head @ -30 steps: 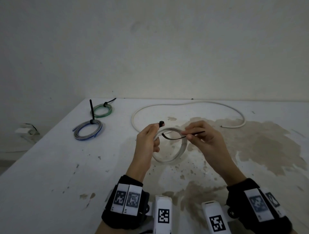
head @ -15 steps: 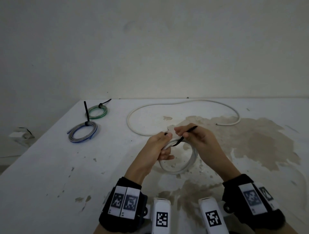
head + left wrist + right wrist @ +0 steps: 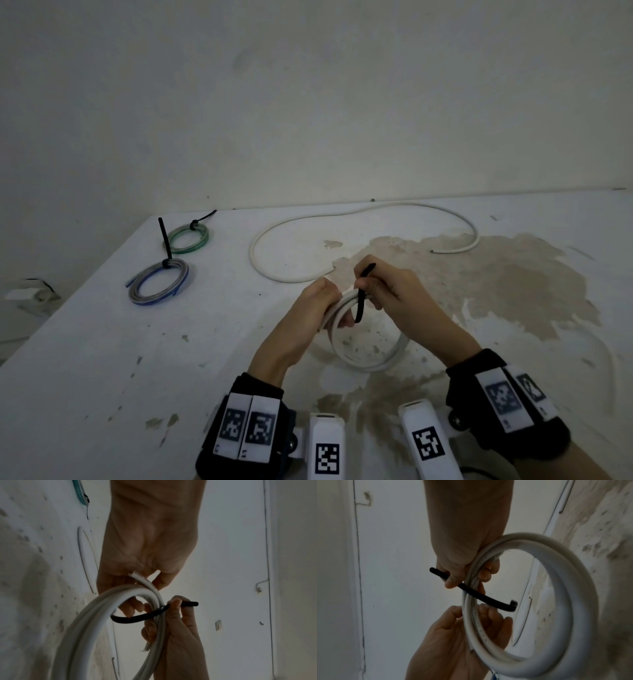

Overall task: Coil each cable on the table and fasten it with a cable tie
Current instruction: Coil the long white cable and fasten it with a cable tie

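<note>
A coiled white cable (image 3: 373, 365) is held up over the table, near its front. My left hand (image 3: 334, 308) grips the coil's upper left part, thumb and fingers pinching the strands together (image 3: 471, 616). My right hand (image 3: 366, 287) pinches a black cable tie (image 3: 359, 301) that crosses the coil right next to the left hand. The tie's tail sticks up past the right thumb, and its head end (image 3: 513, 605) hangs free inside the ring. In the left wrist view the black cable tie (image 3: 137, 618) curves under the coiled white cable (image 3: 96, 608).
A long loose white cable (image 3: 342, 219) lies uncoiled across the back of the stained white table (image 3: 102, 359). At the back left lie a green coil (image 3: 186, 238) and a grey-blue coil (image 3: 159, 282), each bound with a black tie. A wall stands behind the table.
The tie, stretched sideways between both hands a second ago, now crosses the coil with its tail pointing up. My left hand has let go of its head. Both hands have drawn together.
</note>
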